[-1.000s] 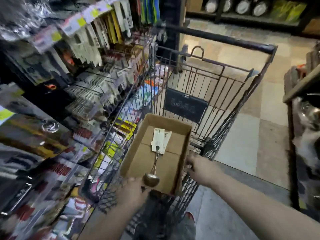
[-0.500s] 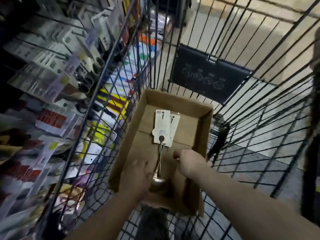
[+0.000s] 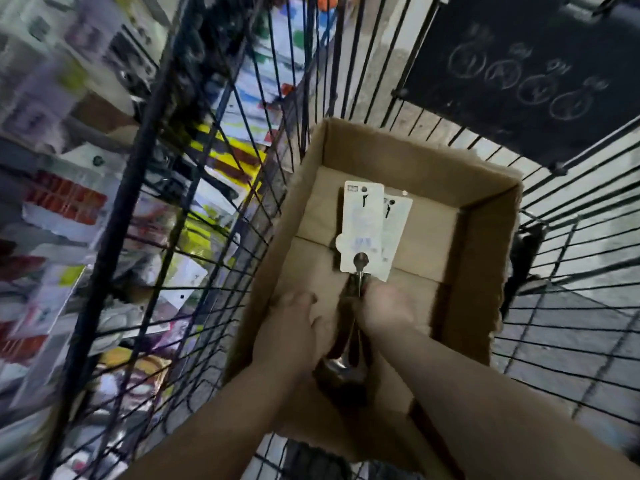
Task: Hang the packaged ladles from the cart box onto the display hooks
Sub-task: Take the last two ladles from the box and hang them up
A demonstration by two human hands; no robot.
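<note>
white ladle tags [image 3: 363, 223] in box [image 3: 481, 271], print unreadable; r hand [image 3: 384, 306] at handles [image 3: 359, 284].

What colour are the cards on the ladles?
The cards are white with faint print, seen best in the head view.

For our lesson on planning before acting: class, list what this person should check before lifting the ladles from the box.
1. Two packaged ladles lie in the cardboard box: ok.
2. Cards' hang holes uncovered: ok.
3. Right hand grip on the handles: cannot tell, blurred.
4. Left hand holding anything: cannot tell.
5. Free display hook in sight: cannot tell, shelves blurred.
</note>
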